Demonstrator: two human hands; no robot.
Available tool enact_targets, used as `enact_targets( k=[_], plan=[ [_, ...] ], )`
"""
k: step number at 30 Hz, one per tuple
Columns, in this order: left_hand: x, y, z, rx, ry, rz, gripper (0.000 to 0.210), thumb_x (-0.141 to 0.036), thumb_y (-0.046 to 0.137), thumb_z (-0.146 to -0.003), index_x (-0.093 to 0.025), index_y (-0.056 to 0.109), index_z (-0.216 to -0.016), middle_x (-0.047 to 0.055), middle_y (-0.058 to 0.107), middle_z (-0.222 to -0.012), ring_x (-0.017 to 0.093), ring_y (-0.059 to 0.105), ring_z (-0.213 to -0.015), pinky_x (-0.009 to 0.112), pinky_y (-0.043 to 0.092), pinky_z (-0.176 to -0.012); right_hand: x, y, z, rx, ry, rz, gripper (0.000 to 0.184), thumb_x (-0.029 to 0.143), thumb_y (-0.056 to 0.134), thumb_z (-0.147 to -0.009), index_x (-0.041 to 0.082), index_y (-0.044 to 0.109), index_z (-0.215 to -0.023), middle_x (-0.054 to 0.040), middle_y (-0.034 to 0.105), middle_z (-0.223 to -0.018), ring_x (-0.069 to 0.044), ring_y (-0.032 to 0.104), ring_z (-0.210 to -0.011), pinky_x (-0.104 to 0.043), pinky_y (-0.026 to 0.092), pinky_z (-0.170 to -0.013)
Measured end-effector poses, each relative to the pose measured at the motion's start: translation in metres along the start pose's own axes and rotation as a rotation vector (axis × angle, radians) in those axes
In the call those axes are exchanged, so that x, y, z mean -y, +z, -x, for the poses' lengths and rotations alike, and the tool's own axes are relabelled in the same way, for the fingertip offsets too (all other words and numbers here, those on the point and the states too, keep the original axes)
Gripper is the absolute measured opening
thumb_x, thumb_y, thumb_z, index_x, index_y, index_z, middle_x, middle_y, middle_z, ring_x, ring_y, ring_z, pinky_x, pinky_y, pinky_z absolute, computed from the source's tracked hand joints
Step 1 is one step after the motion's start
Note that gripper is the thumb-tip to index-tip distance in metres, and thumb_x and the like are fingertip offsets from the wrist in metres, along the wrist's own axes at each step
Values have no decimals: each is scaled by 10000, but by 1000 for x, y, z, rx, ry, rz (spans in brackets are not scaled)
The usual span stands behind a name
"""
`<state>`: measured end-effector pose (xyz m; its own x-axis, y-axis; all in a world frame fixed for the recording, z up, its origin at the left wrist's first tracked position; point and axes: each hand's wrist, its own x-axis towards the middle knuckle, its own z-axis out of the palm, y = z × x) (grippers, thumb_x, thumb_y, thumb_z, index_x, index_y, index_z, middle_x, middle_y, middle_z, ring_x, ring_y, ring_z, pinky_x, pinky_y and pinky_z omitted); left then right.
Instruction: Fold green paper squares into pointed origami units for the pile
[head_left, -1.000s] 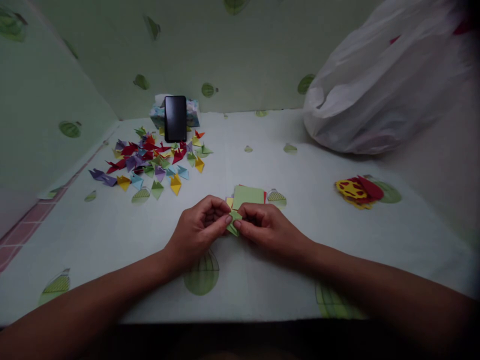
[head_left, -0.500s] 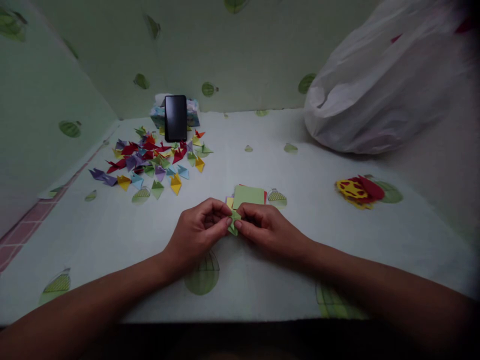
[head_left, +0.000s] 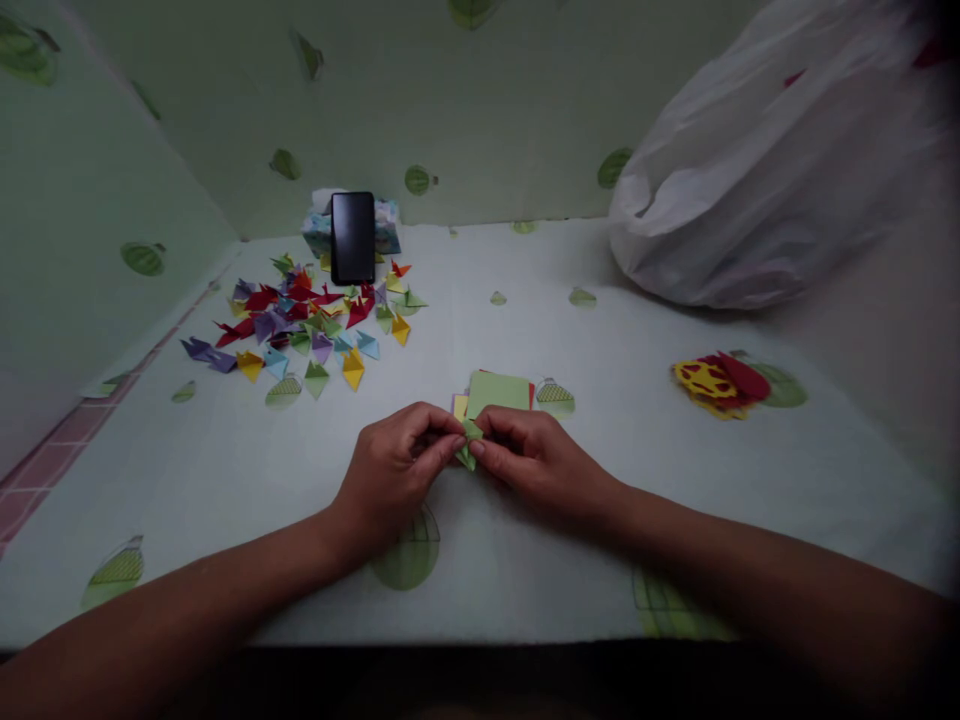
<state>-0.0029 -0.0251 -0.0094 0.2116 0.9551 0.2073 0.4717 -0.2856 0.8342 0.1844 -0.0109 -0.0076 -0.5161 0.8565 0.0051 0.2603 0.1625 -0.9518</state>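
Note:
Between my two hands is a small piece of folded green origami paper (head_left: pixel 469 447), its pointed end facing me. My left hand (head_left: pixel 401 455) pinches its left side between thumb and fingers. Its right side is pinched by my right hand (head_left: pixel 536 455). The fingertips cover much of the folds. Just beyond my hands lies a stack of square paper sheets (head_left: pixel 499 394), light green on top, with red, yellow and purple edges peeking out.
At the back left is a pile of folded paper cranes (head_left: pixel 300 315) in several colours. Behind it a phone (head_left: pixel 352 238) leans on a tissue box (head_left: pixel 387 228). Yellow and red paper cut-outs (head_left: pixel 712 383) lie at right, below a large white plastic bag (head_left: pixel 735 200).
My left hand has shifted very slightly, its fingers a little lower on the folded green paper. My right hand keeps its pinch in the same place.

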Motion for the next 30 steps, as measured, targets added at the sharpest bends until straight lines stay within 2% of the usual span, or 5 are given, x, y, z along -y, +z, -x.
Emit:
enact_targets(
  k=[10, 18, 22, 25, 30],
  plan=[
    [-2, 4, 1, 7, -105, 153, 55, -225, 664, -829, -177, 641, -812, 15, 689, -745, 127, 644, -657, 230, 526, -609, 1, 0, -2, -15, 16, 16, 242, 251, 518, -868, 190, 430, -651, 50, 381, -607, -98, 344, -577, -249, 265, -539],
    [-3, 6, 0, -15, -124, 219, 83, -217, 683, -818, -178, 625, -863, -1, 670, -747, 115, 642, -663, 214, 533, -615, 0, 0, -2, 4, 16, 10, 235, 265, 521, -873, 184, 454, -663, 45, 397, -621, -100, 354, -587, -249, 267, -541],
    [-4, 8, 0, -7, -80, 231, 112, -186, 665, -826, -184, 610, -924, -6, 655, -765, 109, 633, -673, 212, 535, -624, 0, 1, -2, 7, 1, 7, 229, 238, 535, -862, 181, 458, -654, 43, 411, -619, -100, 359, -592, -247, 276, -543],
    [-6, 9, -1, -26, -42, 229, 98, -156, 648, -830, -188, 598, -908, -13, 640, -759, 97, 609, -659, 200, 514, -608, 1, 1, -2, 14, 10, -58, 220, 247, 540, -868, 181, 475, -668, 43, 426, -619, -99, 372, -584, -245, 290, -539],
    [-7, 9, -1, -109, -34, 316, 106, -166, 647, -842, -195, 586, -923, -19, 627, -777, 99, 613, -698, 191, 513, -616, 4, 2, 0, 42, 72, -218, 291, 364, 548, -908, 184, 483, -690, 36, 491, -608, -98, 444, -552, -244, 343, -523]
  ],
)
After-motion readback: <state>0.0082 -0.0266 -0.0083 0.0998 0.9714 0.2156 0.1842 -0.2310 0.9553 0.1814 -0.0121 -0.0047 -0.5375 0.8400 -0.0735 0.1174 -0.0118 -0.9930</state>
